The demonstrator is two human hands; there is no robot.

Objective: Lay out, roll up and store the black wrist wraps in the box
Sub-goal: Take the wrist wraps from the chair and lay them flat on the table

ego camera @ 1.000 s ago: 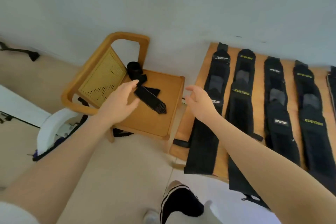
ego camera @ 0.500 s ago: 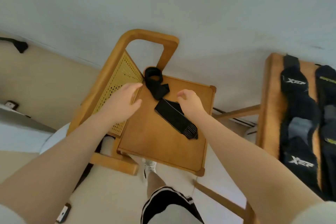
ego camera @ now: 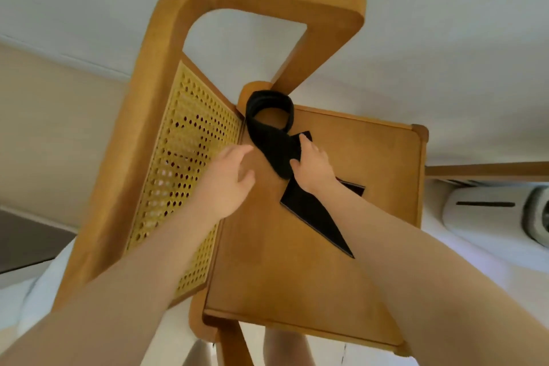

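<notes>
Right grip pinching black wrist wrap, left hand hovering beside

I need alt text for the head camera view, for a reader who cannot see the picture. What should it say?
Seen from above, a person's right hand grips a black fabric wrist wrap lying partly looped on the seat of a wooden chair with a woven cane back. The left hand hovers open beside the wrap, not touching it.
</notes>
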